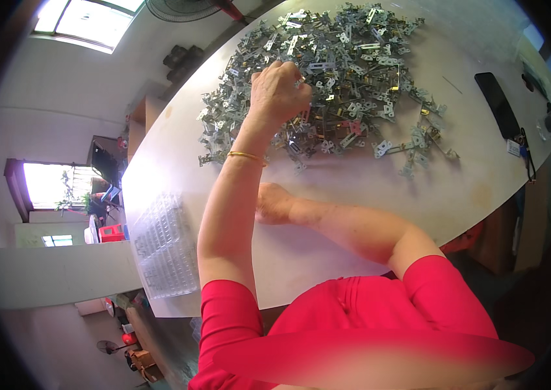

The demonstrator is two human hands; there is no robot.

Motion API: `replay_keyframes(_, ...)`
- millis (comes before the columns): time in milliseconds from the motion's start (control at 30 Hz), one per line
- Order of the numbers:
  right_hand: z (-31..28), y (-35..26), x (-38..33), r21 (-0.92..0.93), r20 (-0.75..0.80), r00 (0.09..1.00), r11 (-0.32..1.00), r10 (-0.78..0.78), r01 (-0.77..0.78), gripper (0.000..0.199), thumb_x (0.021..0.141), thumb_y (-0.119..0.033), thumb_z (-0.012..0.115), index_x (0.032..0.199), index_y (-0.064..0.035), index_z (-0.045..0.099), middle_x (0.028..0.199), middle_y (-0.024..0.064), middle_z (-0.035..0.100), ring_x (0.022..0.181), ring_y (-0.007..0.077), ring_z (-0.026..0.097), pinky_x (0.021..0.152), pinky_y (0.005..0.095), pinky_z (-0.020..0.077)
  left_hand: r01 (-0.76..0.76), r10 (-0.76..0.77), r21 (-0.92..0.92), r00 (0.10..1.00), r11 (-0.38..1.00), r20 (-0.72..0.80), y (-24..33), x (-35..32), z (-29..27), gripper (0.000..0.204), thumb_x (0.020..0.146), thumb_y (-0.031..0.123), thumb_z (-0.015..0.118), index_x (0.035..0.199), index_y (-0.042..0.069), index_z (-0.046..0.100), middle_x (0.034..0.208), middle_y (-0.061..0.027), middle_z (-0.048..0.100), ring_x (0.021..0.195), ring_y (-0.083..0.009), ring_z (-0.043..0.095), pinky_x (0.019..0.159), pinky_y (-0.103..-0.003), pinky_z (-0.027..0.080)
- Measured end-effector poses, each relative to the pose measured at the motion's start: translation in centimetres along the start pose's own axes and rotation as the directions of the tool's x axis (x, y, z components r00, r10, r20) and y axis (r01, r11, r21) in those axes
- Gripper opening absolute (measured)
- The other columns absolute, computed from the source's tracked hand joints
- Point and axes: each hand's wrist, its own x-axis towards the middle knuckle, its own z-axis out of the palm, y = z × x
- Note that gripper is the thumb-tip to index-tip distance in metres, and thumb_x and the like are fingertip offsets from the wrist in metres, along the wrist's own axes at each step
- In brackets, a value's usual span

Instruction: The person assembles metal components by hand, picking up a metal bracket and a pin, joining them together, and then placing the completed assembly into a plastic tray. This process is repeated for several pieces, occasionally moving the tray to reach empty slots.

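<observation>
A wide heap of small silvery metal fittings [347,84], shaped like hinge parts with holes and some brass-coloured bits, covers the far middle of the pale table [353,179]. Reaching over the heap's left side, my left hand [281,91] has its fingers curled closed; whatever they grip is hidden beneath the hand. A gold bangle [244,155] circles that wrist. My right hand [273,203] rests low over the table, nearer to me than the heap. Its fingers are hidden behind my left forearm, so I cannot see whether it holds anything.
A clear plastic tray [166,250] with rows of compartments lies at the table's left edge. On the right are a black phone-like object [498,104] and a keyring with a tag [514,148]. Several loose fittings [418,143] spread right of the heap. A fan [181,8] stands beyond.
</observation>
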Motion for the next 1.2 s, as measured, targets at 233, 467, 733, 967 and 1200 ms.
replay_keyframes(233, 1.7, 1.4, 0.0, -0.045, 0.056, 0.997, 0.997, 0.061, -0.059, 0.017, 0.076, -0.010, 0.061, 0.092, -0.0080, 0.069, 0.089, 0.0159, 0.071, 0.084, 0.0358, 0.068, 0.073, 0.0450, 0.0542, 0.044, -0.023, 0.129, 0.987, 0.991, -0.160, 1.4, 1.2, 1.9, 0.030, 0.078, 0.035, 0.069, 0.084, 0.006, 0.067, 0.094, -0.0141, 0.066, 0.094, -0.0297, 0.064, 0.090, -0.043, 0.043)
replay_keyframes(467, 1.0, 1.2, 0.0, -0.087, 0.116, 0.990, 0.994, 0.076, -0.066, 0.016, 0.077, -0.010, 0.061, 0.092, -0.0075, 0.068, 0.090, 0.0164, 0.070, 0.084, 0.0367, 0.067, 0.075, 0.0449, 0.0543, 0.251, -0.258, -0.070, 0.958, 0.965, -0.123, 0.5, 2.0, 1.4, 0.034, 0.079, 0.037, 0.069, 0.085, 0.004, 0.070, 0.089, -0.0164, 0.071, 0.089, -0.0328, 0.068, 0.087, -0.043, 0.048)
replay_keyframes(733, -0.5, -0.6, 0.3, 0.001, 0.101, 0.994, 0.999, 0.050, -0.051, 0.016, 0.084, -0.010, 0.062, 0.100, -0.0101, 0.065, 0.096, 0.0132, 0.067, 0.091, 0.0357, 0.065, 0.079, 0.0451, 0.0531, 0.231, -0.487, -0.680, 0.847, 0.696, -0.211, -4.2, 1.6, -0.4, 0.028, 0.082, 0.028, 0.074, 0.082, 0.001, 0.068, 0.073, -0.0086, 0.070, 0.069, -0.0162, 0.065, 0.067, -0.030, 0.052)
replay_keyframes(967, -0.2, -0.1, 0.0, 0.083, 0.074, 0.993, 0.992, 0.093, -0.099, 0.007, 0.091, -0.017, 0.062, 0.093, -0.0121, 0.066, 0.093, 0.0092, 0.066, 0.088, 0.0326, 0.065, 0.077, 0.0435, 0.0523, 0.076, -0.393, -0.889, 0.911, 0.452, -0.122, -3.9, -1.7, -3.8, 0.023, 0.091, 0.019, 0.068, 0.091, -0.004, 0.064, 0.072, -0.0068, 0.067, 0.066, -0.0114, 0.062, 0.067, -0.025, 0.052)
replay_keyframes(1200, -0.4, -0.3, 0.0, 0.064, 0.083, 0.993, 0.994, 0.086, -0.092, 0.007, 0.090, -0.018, 0.063, 0.091, -0.0117, 0.066, 0.090, 0.0085, 0.066, 0.086, 0.0320, 0.065, 0.076, 0.0427, 0.0518, 0.184, -0.410, -0.949, 0.910, 0.254, 0.067, -6.8, -6.3, -5.1, 0.020, 0.092, 0.019, 0.063, 0.088, -0.001, 0.064, 0.071, -0.0065, 0.065, 0.061, -0.0120, 0.061, 0.057, -0.025, 0.048)
